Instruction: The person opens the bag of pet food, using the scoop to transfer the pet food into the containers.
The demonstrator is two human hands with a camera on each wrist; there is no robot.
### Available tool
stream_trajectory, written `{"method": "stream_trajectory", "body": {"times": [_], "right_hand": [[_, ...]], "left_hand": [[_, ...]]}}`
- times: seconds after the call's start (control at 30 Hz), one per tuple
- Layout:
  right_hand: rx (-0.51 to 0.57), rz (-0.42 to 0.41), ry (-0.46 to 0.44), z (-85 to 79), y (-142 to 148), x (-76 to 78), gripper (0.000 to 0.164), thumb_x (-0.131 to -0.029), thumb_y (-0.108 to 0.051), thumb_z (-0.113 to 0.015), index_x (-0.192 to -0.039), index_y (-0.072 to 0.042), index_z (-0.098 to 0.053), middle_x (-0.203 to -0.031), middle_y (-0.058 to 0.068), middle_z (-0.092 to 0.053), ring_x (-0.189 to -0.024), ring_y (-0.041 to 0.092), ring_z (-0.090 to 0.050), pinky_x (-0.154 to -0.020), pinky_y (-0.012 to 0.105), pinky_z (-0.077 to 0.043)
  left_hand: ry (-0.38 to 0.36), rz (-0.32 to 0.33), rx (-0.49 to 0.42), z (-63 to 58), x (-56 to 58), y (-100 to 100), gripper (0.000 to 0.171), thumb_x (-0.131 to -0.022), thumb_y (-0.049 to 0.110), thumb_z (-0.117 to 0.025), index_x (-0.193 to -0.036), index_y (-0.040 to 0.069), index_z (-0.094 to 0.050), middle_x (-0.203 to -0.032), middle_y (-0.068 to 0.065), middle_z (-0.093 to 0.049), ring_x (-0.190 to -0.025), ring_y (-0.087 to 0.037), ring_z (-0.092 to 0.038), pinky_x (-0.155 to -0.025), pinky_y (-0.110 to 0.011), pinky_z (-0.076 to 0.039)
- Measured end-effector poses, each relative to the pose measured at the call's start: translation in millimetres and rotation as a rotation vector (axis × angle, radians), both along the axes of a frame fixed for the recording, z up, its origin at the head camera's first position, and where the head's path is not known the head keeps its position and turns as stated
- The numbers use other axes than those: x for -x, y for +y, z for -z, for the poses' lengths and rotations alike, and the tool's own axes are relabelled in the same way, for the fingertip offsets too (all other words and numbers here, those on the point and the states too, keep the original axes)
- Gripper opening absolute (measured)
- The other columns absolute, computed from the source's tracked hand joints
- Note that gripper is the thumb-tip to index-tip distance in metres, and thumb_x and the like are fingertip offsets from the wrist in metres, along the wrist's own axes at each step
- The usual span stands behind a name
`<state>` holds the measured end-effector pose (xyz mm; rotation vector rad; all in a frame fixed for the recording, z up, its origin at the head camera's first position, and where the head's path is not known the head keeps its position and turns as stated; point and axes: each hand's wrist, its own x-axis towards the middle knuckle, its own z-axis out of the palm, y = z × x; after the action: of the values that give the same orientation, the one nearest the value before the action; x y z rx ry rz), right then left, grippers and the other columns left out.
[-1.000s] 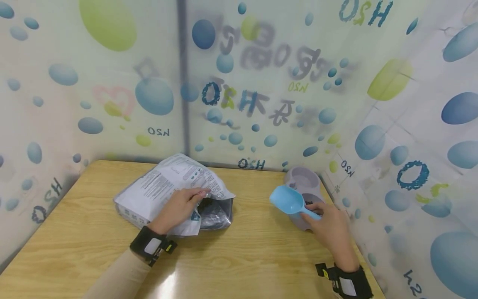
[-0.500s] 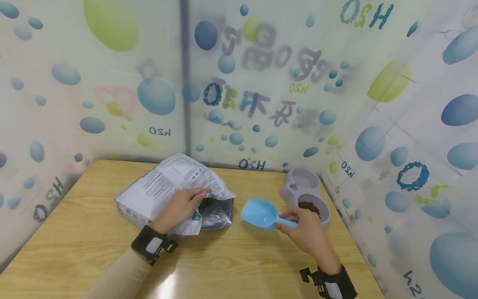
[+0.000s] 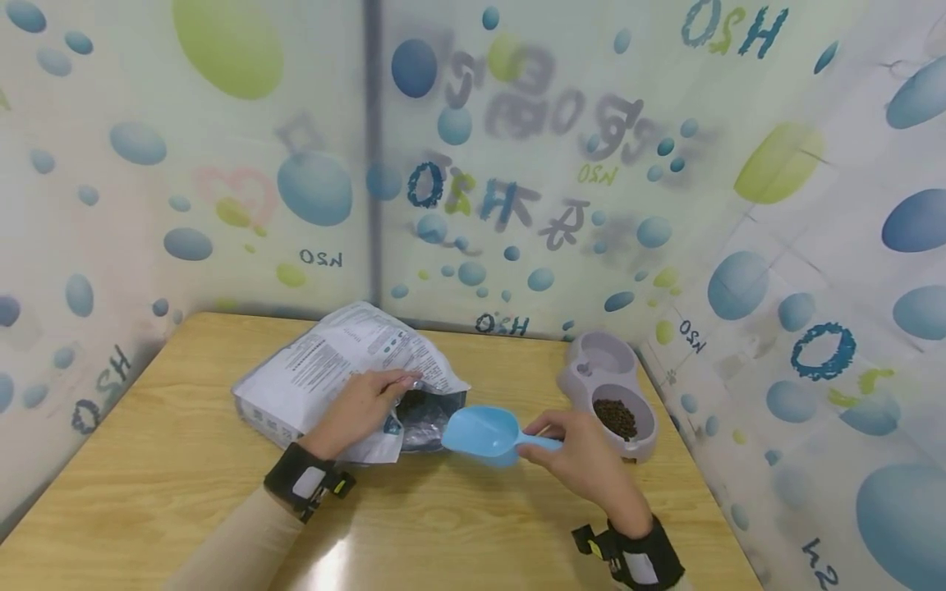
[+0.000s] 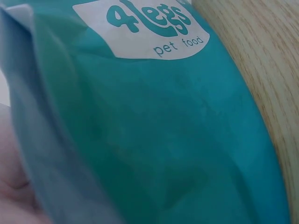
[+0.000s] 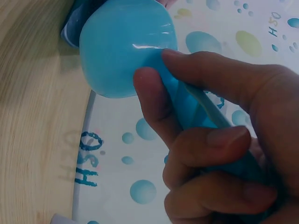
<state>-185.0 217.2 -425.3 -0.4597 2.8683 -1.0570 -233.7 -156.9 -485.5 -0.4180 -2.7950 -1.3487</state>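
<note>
A bag of pet food (image 3: 318, 369) lies on its side at the left, its silver-lined mouth facing right. My left hand (image 3: 360, 410) grips the upper edge of that mouth and holds it lifted. Up close, the left wrist view shows the bag's teal face with "4Legs pet food" lettering. In my right hand (image 3: 580, 455) is a light blue scoop (image 3: 484, 431), held by its handle with curled fingers. No food shows in its bowl, which sits right at the bag's mouth. The right wrist view shows the fingers (image 5: 210, 140) wrapped around the handle.
Right of the scoop stands a grey double pet bowl (image 3: 572, 382); brown kibble (image 3: 615, 419) lies in its nearer compartment, while the farther one shows bare. The wooden table (image 3: 414, 525) meets patterned walls (image 3: 517, 205) at the back and right.
My right hand has carried the scoop leftward from over the pet bowl to the bag's mouth, uncovering the kibble. The left hand keeps its hold on the bag.
</note>
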Motion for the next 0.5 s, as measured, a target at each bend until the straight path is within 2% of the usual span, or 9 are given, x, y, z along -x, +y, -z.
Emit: {"method": "stream_trajectory", "body": {"times": [0.07, 0.1, 0.2, 0.33, 0.5], "right_hand": [[0.002, -0.005, -0.002, 1.4, -5.1, 1.1, 0.018, -0.097, -0.032, -0.099, -0.105, -0.022, -0.087, -0.095, -0.006, -0.086, -0.084, 0.006, -0.078, -0.074, 0.030, -0.063], [-0.002, -0.008, 0.001, 2.4, -8.1, 1.6, 0.018, -0.097, -0.033, -0.099, -0.104, -0.022, -0.087, -0.094, -0.007, -0.086, -0.082, 0.006, -0.077, -0.073, 0.029, -0.062], [-0.018, -0.014, 0.019, 5.6, -17.3, 2.7, 0.018, -0.096, -0.034, -0.099, -0.103, -0.022, -0.087, -0.092, -0.007, -0.086, -0.079, 0.005, -0.075, -0.072, 0.029, -0.062], [-0.041, -0.021, 0.041, 9.0, -29.3, 3.7, 0.018, -0.096, -0.034, -0.099, -0.102, -0.023, -0.088, -0.093, -0.007, -0.086, -0.079, 0.003, -0.075, -0.073, 0.030, -0.063], [-0.059, -0.025, 0.054, 12.5, -39.0, 5.6, 0.018, -0.097, -0.032, -0.098, -0.105, -0.020, -0.087, -0.091, -0.005, -0.084, -0.075, 0.005, -0.071, -0.068, 0.028, -0.058]], "left_hand": [[0.003, -0.001, -0.001, -0.2, 0.1, 0.5, 0.042, -0.125, 0.035, -0.054, -0.159, 0.020, -0.072, -0.137, -0.009, -0.083, -0.055, -0.010, -0.035, -0.060, -0.033, -0.043], [0.003, -0.001, -0.001, -0.4, 0.1, 0.8, 0.042, -0.125, 0.035, -0.054, -0.159, 0.020, -0.072, -0.136, -0.010, -0.083, -0.055, -0.010, -0.035, -0.059, -0.033, -0.043], [-0.003, -0.003, -0.001, -1.4, -0.2, 1.4, 0.042, -0.125, 0.035, -0.054, -0.160, 0.020, -0.072, -0.118, -0.010, -0.084, -0.055, -0.010, -0.036, -0.057, -0.032, -0.042], [-0.002, -0.004, -0.002, -2.3, -1.0, 1.3, 0.042, -0.125, 0.035, -0.054, -0.160, 0.019, -0.072, -0.090, -0.007, -0.071, -0.055, -0.009, -0.036, -0.057, -0.031, -0.041], [0.046, 0.003, -0.001, -2.7, -1.2, 1.4, 0.042, -0.125, 0.034, -0.056, -0.158, 0.015, -0.074, -0.077, -0.001, -0.056, -0.052, -0.006, -0.034, -0.057, -0.032, -0.041]]}}
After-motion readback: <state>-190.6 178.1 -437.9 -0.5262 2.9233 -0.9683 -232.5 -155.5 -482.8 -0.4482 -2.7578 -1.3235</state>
